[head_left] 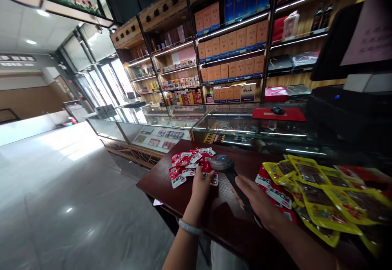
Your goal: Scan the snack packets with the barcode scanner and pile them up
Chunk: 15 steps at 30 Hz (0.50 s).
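Observation:
My right hand (257, 202) grips the black handle of a barcode scanner (222, 164), whose grey head with a blue light hovers over a pile of small red snack packets (186, 164) on the dark wooden counter (162, 184). My left hand (202, 185), with a pale bracelet on the wrist, rests its fingers on the near edge of that pile, pinching one red packet (213, 179). Yellow snack packs (318, 192) lie fanned out to the right of the scanner, partly over more red packets (277, 196).
Glass display cases (171, 127) run behind the counter, with a red mouse pad and mouse (278, 111). A black monitor (352, 37) stands at the right. Shelves of orange boxes (232, 41) line the back wall. An open tiled floor (61, 196) spreads left.

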Each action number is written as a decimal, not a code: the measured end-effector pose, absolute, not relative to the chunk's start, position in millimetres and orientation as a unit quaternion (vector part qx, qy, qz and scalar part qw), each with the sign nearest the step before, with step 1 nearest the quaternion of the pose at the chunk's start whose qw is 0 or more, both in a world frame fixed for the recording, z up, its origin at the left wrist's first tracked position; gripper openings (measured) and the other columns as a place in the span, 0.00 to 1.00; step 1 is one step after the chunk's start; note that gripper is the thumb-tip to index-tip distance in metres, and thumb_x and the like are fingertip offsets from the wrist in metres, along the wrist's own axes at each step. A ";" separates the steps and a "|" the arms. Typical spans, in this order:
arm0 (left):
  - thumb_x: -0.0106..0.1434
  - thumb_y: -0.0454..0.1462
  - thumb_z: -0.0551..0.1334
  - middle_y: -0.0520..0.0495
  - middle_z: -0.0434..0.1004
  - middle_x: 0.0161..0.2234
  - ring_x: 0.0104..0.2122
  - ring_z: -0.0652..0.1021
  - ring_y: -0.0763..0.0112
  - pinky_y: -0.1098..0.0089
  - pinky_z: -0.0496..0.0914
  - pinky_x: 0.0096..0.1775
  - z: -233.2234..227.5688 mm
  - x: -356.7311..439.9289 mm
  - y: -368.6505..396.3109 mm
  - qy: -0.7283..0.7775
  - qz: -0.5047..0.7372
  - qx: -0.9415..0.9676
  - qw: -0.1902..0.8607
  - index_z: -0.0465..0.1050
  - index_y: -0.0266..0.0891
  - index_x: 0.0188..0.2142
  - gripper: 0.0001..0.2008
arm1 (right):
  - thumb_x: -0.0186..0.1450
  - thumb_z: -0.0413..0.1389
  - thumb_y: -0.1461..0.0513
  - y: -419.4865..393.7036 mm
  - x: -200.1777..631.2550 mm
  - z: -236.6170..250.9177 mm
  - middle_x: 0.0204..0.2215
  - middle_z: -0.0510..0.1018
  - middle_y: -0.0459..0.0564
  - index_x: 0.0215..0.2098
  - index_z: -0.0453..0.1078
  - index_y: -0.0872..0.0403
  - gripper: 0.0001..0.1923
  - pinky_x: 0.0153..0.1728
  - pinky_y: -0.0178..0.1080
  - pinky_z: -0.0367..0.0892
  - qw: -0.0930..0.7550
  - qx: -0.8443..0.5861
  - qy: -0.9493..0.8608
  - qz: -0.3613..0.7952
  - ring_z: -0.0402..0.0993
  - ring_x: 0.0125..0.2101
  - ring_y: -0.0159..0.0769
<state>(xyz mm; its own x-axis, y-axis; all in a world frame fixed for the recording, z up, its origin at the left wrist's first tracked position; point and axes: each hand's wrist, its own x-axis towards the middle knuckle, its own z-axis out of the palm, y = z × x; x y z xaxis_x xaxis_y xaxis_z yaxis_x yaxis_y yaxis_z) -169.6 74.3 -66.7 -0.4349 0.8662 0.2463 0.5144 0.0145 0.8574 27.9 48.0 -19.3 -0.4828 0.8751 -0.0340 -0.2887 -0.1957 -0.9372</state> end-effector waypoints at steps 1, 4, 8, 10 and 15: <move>0.60 0.44 0.62 0.48 0.75 0.34 0.34 0.76 0.67 0.68 0.68 0.38 -66.1 -160.7 77.8 0.679 0.493 0.511 0.186 0.63 0.41 0.37 0.12 | 0.61 0.59 0.41 49.3 33.5 -19.6 0.17 0.62 0.37 0.26 0.62 0.51 0.24 0.17 0.31 0.50 0.415 -0.306 -0.484 0.707 0.54 0.15 0.25; 0.60 0.45 0.62 0.50 0.74 0.32 0.32 0.75 0.69 0.70 0.67 0.37 -64.7 -139.9 87.7 0.657 0.485 0.540 0.205 0.62 0.41 0.35 0.12 | 0.61 0.59 0.42 53.0 51.0 -21.3 0.17 0.62 0.36 0.27 0.62 0.51 0.23 0.17 0.31 0.49 0.435 -0.322 -0.477 0.693 0.54 0.15 0.25; 0.60 0.47 0.62 0.52 0.73 0.29 0.31 0.74 0.69 0.70 0.66 0.35 -68.1 -116.4 102.8 0.665 0.450 0.552 0.224 0.64 0.40 0.36 0.14 | 0.61 0.59 0.42 54.4 74.3 -24.2 0.16 0.61 0.36 0.27 0.62 0.51 0.23 0.17 0.31 0.48 0.458 -0.343 -0.461 0.678 0.52 0.15 0.25; 0.61 0.44 0.62 0.50 0.75 0.32 0.33 0.76 0.69 0.70 0.67 0.37 -72.0 -101.8 110.4 0.659 0.439 0.560 0.246 0.65 0.39 0.38 0.12 | 0.62 0.59 0.43 53.8 83.4 -26.0 0.17 0.61 0.36 0.27 0.62 0.51 0.22 0.17 0.31 0.47 0.469 -0.349 -0.445 0.678 0.52 0.15 0.25; 0.60 0.39 0.65 0.44 0.79 0.39 0.38 0.78 0.65 0.68 0.69 0.41 -73.3 -76.4 117.9 0.631 0.363 0.630 0.271 0.71 0.38 0.43 0.13 | 0.59 0.62 0.43 50.8 93.7 -30.2 0.17 0.64 0.37 0.27 0.65 0.52 0.23 0.17 0.31 0.49 0.485 -0.379 -0.424 0.664 0.55 0.15 0.26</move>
